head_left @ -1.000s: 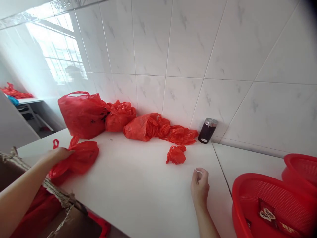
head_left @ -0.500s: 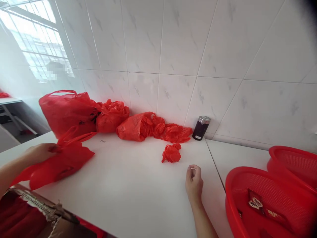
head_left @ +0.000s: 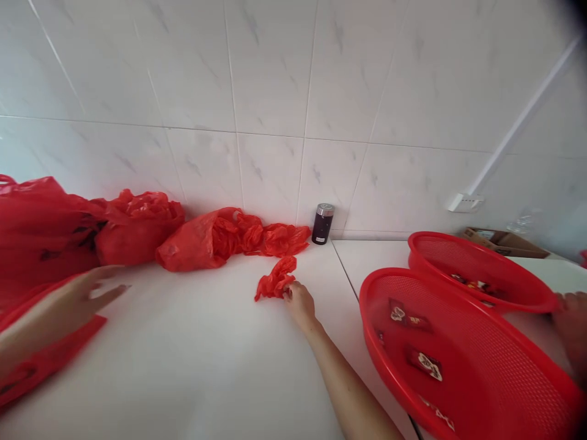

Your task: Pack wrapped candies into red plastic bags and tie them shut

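My right hand [head_left: 299,301] reaches forward on the white counter [head_left: 206,366] and its fingers close on a small crumpled red plastic bag [head_left: 276,278]. At the left, my left hand [head_left: 80,297] hovers with fingers spread, holding nothing, just above a flat red plastic bag [head_left: 41,360] lying at the counter's left edge. Both forearms show.
Several red plastic bags [head_left: 211,238] are heaped along the tiled wall, a big one at far left [head_left: 36,229]. A dark jar with a silver lid [head_left: 323,223] stands by the wall. Two red mesh baskets [head_left: 458,391] [head_left: 481,272] with small packets sit right. Another person's hand [head_left: 571,324] touches the far basket.
My right hand moved forward and took hold of the small crumpled bag. My left hand let go of the flat bag and opened. The view swung to the right.
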Demonstrator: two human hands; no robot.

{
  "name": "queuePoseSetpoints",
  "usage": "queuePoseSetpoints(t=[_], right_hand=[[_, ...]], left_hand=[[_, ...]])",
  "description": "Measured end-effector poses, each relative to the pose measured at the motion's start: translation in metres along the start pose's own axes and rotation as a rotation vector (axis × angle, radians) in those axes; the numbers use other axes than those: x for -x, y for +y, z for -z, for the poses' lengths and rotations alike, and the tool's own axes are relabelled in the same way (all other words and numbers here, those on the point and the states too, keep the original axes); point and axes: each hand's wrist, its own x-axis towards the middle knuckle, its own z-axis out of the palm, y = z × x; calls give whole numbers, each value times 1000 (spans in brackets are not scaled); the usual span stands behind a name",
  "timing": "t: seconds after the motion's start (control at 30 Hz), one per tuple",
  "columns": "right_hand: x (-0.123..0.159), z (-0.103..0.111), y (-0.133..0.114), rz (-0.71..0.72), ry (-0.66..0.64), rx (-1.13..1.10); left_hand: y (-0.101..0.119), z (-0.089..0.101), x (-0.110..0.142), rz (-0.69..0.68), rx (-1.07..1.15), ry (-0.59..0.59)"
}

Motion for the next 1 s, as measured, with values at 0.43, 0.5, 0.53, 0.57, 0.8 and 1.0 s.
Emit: queuePoseSetpoints(t=[0.43, 0.5, 0.53, 0.57, 0.8, 1.0], right_hand=[[35, 83, -62, -33, 409, -433], [41, 108, -70, -26, 561, -463], [43, 118, -73, -11, 626, -480], [45, 128, -75, 7, 678, -497], [51, 162, -78, -21, 717, -246], [74, 142, -122, 253, 233, 93]], left_hand=[[169, -144, 27, -226, 618, -842], [156, -139, 18, -160, 673, -778], [146, -136, 16, -125, 698, -747], [137, -133, 17, -78, 734, -727], [113, -125, 72, 118, 796, -615], [122, -133, 107, -195, 170, -445]])
